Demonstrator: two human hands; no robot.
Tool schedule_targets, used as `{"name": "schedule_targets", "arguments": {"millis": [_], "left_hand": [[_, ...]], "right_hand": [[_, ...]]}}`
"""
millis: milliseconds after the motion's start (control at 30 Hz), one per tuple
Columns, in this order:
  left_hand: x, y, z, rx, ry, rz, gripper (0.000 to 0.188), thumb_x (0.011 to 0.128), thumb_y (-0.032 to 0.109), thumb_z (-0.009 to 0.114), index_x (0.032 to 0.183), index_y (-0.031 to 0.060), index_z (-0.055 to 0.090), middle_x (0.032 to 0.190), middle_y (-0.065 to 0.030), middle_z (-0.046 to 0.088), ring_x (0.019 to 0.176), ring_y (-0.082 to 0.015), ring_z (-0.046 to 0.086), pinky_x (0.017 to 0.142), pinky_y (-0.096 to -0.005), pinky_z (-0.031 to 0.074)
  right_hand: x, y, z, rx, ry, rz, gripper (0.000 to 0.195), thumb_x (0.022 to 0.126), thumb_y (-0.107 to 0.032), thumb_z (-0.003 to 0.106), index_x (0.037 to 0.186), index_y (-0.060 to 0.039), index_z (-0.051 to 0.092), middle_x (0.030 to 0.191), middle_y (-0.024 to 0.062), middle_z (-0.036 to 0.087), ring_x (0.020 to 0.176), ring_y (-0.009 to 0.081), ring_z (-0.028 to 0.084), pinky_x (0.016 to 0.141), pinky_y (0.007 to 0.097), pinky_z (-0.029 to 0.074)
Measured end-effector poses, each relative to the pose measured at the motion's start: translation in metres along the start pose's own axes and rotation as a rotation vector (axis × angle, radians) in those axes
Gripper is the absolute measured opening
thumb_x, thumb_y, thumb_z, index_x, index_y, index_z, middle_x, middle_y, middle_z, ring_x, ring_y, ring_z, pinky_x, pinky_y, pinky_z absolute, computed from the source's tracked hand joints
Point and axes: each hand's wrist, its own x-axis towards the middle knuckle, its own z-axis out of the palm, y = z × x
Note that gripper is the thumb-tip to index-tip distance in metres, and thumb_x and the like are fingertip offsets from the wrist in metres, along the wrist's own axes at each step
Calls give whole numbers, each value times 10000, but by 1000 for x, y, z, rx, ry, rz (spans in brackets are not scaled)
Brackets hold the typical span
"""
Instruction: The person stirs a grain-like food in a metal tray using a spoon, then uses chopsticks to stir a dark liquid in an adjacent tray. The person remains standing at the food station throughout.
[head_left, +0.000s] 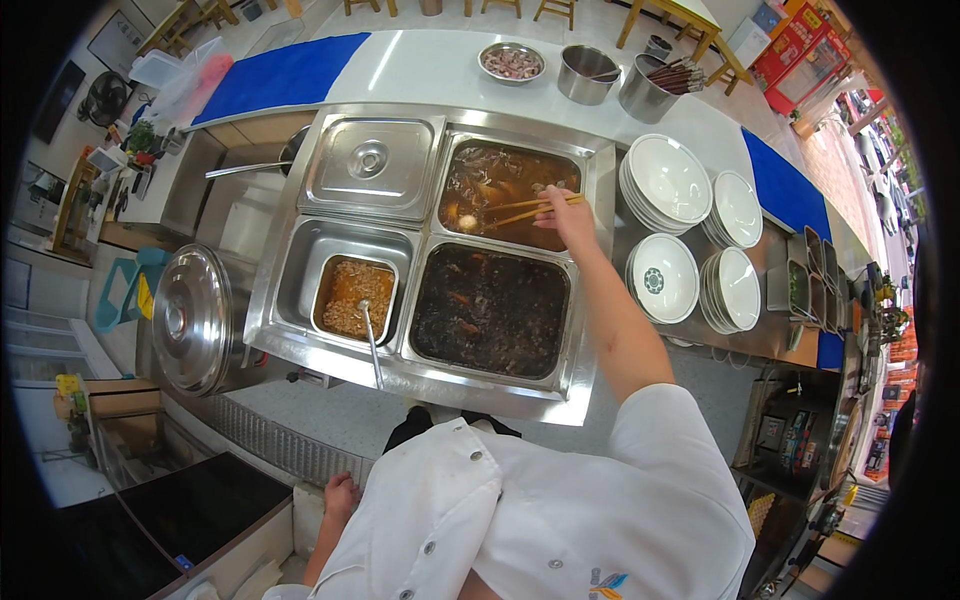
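Note:
My right hand grips a pair of wooden chopsticks over the back right pan of brown broth. Their tips are at the broth beside a pale round piece of food. Nearer me is a pan of dark broth with reddish pieces in it. To its left, a smaller pan of minced food in orange liquid holds a metal ladle. A steel lid covers the back left pan. My left hand hangs low by my side, its fingers curled, away from the pans; whether it holds anything is unclear.
Stacked white bowls stand right of the pans. Behind are a bowl of chopped meat, a steel pot and a container of chopsticks. A large lidded steel pot stands at the left. Small steel containers sit far right.

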Motion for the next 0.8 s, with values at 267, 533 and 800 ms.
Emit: {"name": "schedule_targets", "arguments": {"millis": [267, 533, 800], "left_hand": [[8, -6, -3, -23, -51, -10, 312, 872, -9, 549, 1183, 15, 537, 852, -77, 571, 652, -181, 552, 489, -334, 457], [-4, -3, -6, -35, -74, 66, 321, 865, -14, 540, 1186, -2, 550, 754, -62, 566, 600, -181, 542, 494, -315, 442], [4, -32, -10, -58, 20, 41, 391, 850, -13, 563, 1240, -37, 549, 750, -82, 593, 583, -177, 552, 502, -317, 447]], "right_hand": [[7, -36, -20, 57, 62, -159, 337, 990, -286, 561, 1052, 28, 667, 905, 116, 675, 705, 161, 671, 627, 268, 578], [10, 0, 66, 51, 262, -120, 227, 914, -176, 679, 1021, 24, 694, 804, 104, 687, 678, 161, 684, 599, 290, 606], [3, 57, 109, -784, 161, -670, 231, 877, -297, 703, 941, -77, 670, 857, 116, 651, 792, 338, 655, 710, 410, 532]]}}
